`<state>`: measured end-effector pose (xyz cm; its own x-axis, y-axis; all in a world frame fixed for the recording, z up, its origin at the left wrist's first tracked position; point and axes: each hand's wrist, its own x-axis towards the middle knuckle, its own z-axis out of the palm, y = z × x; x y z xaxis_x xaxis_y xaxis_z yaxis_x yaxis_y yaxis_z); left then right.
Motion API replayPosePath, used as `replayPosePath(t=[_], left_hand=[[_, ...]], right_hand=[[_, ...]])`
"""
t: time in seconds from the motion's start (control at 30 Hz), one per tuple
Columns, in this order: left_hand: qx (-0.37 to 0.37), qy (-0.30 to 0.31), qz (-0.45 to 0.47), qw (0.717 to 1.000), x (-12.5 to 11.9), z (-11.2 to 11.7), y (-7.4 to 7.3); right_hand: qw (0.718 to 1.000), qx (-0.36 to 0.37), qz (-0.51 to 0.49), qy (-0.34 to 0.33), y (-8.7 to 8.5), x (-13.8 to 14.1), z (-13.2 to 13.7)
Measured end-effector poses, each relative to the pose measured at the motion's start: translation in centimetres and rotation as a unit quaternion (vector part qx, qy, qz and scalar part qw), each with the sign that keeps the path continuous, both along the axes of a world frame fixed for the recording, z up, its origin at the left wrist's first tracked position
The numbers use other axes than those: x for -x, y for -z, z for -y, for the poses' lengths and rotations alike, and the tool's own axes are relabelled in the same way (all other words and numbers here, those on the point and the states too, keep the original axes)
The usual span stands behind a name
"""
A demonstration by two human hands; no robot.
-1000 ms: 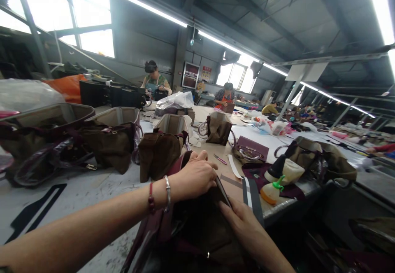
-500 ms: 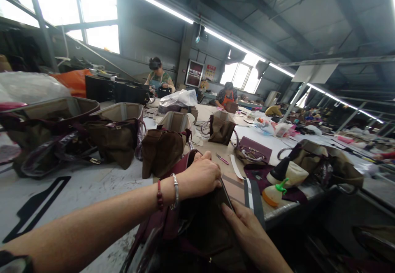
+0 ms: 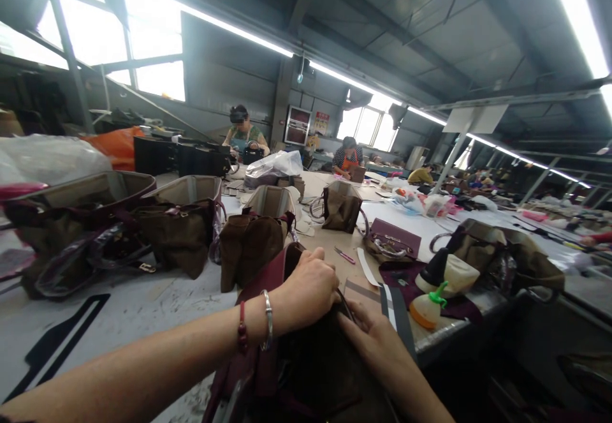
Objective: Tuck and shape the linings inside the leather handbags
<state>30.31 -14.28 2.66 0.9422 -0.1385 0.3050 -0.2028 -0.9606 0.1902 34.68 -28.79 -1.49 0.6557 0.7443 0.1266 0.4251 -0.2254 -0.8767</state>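
Observation:
Directly before me is a handbag [image 3: 325,359] with a dark brown lining and maroon outside, its lower part cut off by the frame. My left hand [image 3: 313,286], with a silver bangle and a red bracelet on the wrist, is closed on the bag's upper edge. Lower and to the right, my right hand [image 3: 370,333] pinches the same edge between thumb and fingers. Their fingertips are partly hidden behind the rim. Just beyond the hands, a brown and maroon handbag [image 3: 255,238] stands on the table.
More unfinished bags [image 3: 176,231] line the left side. To the right are a glue bottle with a green nozzle [image 3: 427,308], a pink-handled cutter [image 3: 345,256], a maroon handbag [image 3: 393,238] and a black strip template [image 3: 57,346]. Two people [image 3: 246,136] work across the table.
The view has tilted up a little, so the table sits lower. My right hand has moved slightly closer to my left along the rim. Both hands keep hold of the bag.

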Motion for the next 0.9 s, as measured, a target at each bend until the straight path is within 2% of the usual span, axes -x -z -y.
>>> replayPosePath(t=[0.13, 0.23, 0.43, 0.73, 0.9], left_hand=[[-0.032, -0.001, 0.007, 0.999, 0.9, -0.4, -0.4], [-0.060, 0.002, 0.044, 0.997, 1.7, -1.5, -0.6], [-0.067, 0.012, 0.050, 0.996, 1.9, -3.3, -0.9], [-0.051, -0.014, 0.012, 0.999, 1.2, -2.6, -1.2], [-0.026, -0.009, -0.017, 0.999, 0.5, -2.6, -1.2]], right_hand=[[0.992, 0.063, 0.103, 0.026, -0.3, -0.8, -0.8], [0.986, 0.093, 0.129, 0.045, -0.1, -0.8, -0.7], [0.990, 0.080, 0.114, 0.026, -0.3, 0.0, -0.3], [0.997, 0.048, 0.047, 0.021, 0.7, 0.8, 0.2], [0.999, 0.036, 0.032, 0.011, 0.4, 1.0, 0.2]])
